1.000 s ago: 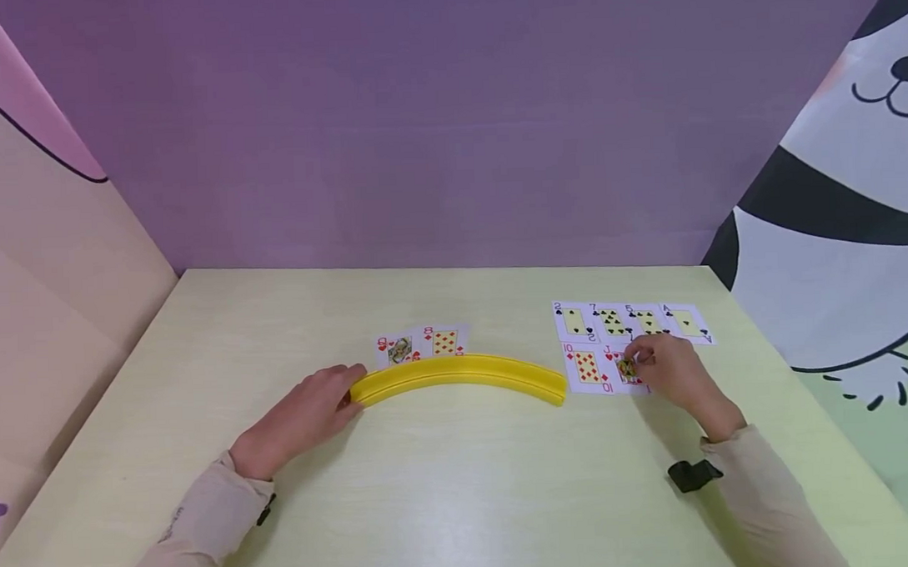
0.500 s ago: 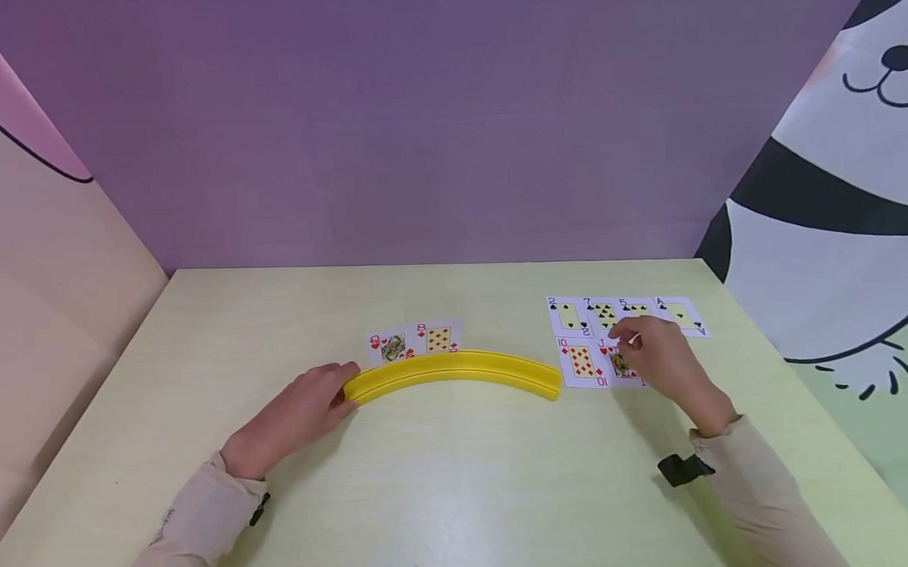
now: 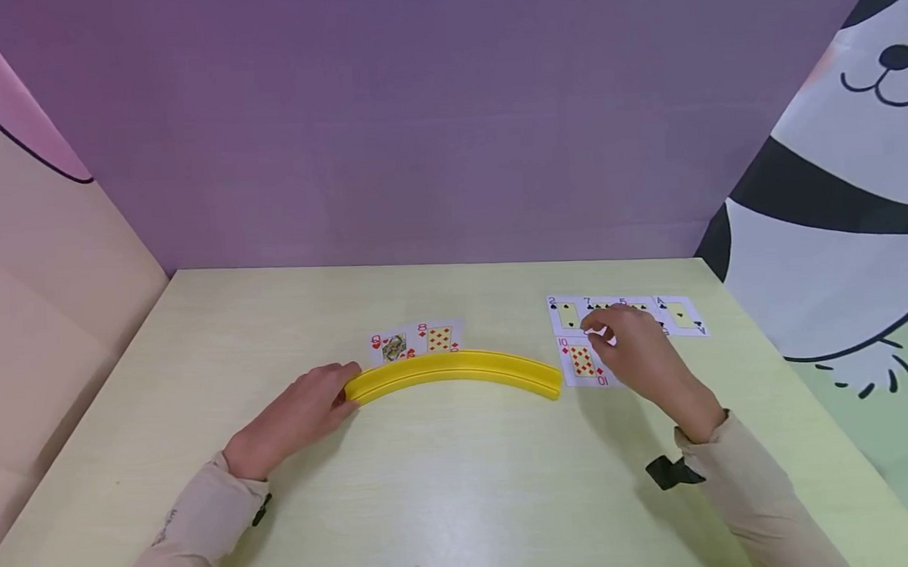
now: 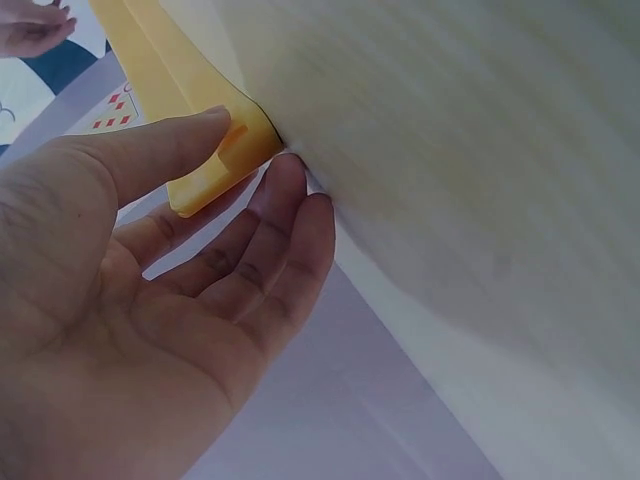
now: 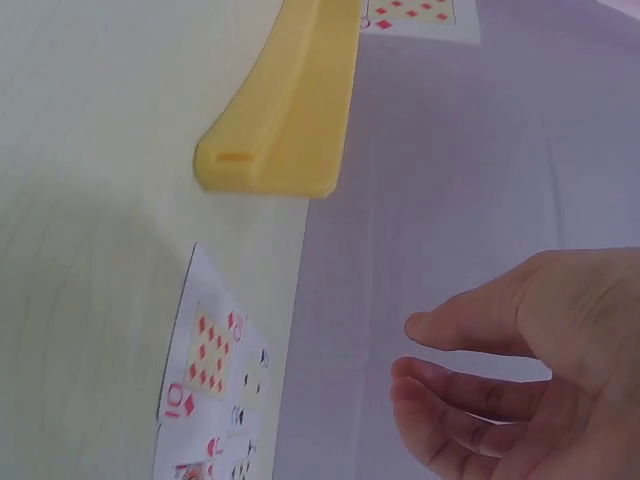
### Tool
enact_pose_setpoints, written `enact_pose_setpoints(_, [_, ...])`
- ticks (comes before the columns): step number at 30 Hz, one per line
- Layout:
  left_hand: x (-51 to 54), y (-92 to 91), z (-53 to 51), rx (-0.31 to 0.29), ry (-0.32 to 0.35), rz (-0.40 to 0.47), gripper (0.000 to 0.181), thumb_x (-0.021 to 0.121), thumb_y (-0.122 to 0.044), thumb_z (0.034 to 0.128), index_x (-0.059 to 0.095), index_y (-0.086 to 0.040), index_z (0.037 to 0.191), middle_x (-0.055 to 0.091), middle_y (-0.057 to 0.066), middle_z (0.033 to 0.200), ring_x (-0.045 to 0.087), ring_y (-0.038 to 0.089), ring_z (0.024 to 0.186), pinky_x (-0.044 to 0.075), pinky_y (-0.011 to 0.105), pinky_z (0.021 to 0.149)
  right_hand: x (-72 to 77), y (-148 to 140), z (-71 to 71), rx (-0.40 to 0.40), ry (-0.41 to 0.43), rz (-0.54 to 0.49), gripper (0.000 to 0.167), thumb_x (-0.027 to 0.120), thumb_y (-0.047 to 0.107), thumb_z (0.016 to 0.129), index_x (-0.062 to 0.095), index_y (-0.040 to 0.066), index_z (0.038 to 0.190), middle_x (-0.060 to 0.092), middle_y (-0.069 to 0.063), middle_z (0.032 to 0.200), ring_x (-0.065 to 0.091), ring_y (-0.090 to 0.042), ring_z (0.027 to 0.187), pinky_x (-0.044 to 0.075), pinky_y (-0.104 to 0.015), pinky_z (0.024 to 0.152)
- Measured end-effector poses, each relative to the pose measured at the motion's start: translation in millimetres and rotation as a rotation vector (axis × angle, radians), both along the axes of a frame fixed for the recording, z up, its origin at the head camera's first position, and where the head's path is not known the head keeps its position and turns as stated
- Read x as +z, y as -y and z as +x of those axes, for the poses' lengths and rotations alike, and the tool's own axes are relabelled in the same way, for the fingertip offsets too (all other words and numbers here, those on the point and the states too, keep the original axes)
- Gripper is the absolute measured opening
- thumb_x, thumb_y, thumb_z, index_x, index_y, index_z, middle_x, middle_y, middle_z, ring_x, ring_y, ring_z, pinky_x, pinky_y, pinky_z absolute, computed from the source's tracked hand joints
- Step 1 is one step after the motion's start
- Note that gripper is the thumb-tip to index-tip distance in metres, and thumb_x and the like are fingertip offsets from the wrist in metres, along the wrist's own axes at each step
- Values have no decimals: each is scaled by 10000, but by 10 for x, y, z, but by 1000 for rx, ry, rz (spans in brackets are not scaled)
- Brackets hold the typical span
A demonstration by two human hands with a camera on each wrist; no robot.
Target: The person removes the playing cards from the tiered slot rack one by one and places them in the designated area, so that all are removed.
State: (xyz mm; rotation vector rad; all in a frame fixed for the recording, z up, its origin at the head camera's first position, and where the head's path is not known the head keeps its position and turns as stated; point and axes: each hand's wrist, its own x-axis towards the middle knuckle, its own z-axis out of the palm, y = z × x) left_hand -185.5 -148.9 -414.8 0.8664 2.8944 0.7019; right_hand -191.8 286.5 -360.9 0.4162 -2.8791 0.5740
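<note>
A yellow curved playing card holder (image 3: pixel 457 366) lies on the table. My left hand (image 3: pixel 297 422) grips its left end; the left wrist view shows the thumb on one face and fingers on the other. The queen of hearts (image 3: pixel 393 347) and eight of diamonds (image 3: pixel 439 339) show above the holder's far rim. To the right, my right hand (image 3: pixel 640 352) hovers over the face-up cards. Its thumb and fingertips are apart with nothing between them, as the right wrist view shows. The ten of diamonds (image 3: pixel 581 362) is beside it; the hand covers the jack in the head view.
A back row of black-suit cards holds a two (image 3: pixel 568 315), a partly covered seven and five, and an ace (image 3: pixel 680 315). A purple wall (image 3: pixel 434 134) closes off the table's (image 3: pixel 446 501) far edge. A panda picture (image 3: pixel 833 178) is on the right.
My right hand has lifted from the jack and moved left and away from me, towards the ten and two. The left hand keeps its grip on the card holder.
</note>
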Motion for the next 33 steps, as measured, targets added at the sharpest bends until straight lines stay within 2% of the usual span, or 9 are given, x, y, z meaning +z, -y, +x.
enact_pose_setpoints(8, [-8,1,12,10,-8,-20,282,760,-91,877,584,-50,1093,539,-6,811,486,125,679,447,234,600,86,262,6,67,-12,-42,199,652,-20,908,707,14,1096,687,-153,1085,621,-291,927,537,-448,789])
enact_pose_setpoints(18, [-7,-5,11,5,-12,7,253,754,-71,878,584,-50,1064,535,-8,805,485,123,677,451,235,598,210,713,-15,172,-39,-108,203,666,21,922,693,35,1123,677,-91,1078,616,-241,918,553,-419,781])
enact_pose_setpoints(23, [-4,-10,16,5,-20,15,249,760,-69,872,586,-50,1049,535,-11,804,485,125,677,449,233,595,257,956,-54,210,-41,-149,214,670,40,930,685,35,1143,671,-91,1099,620,-258,944,556,-417,799])
enact_pose_setpoints(27, [-5,-10,17,1,-31,12,243,759,-71,873,581,-53,1038,525,-16,793,483,124,676,447,231,595,281,1124,-75,235,-55,-151,231,661,65,943,677,43,1172,664,-89,1134,622,-271,970,550,-404,810])
enact_pose_setpoints(33, [-13,-8,18,9,-23,8,241,755,-68,876,587,-48,1048,522,-7,789,476,126,665,443,229,584,312,1321,-93,262,-128,-98,241,666,93,946,672,61,1184,661,-70,1158,592,-251,1021,524,-387,839])
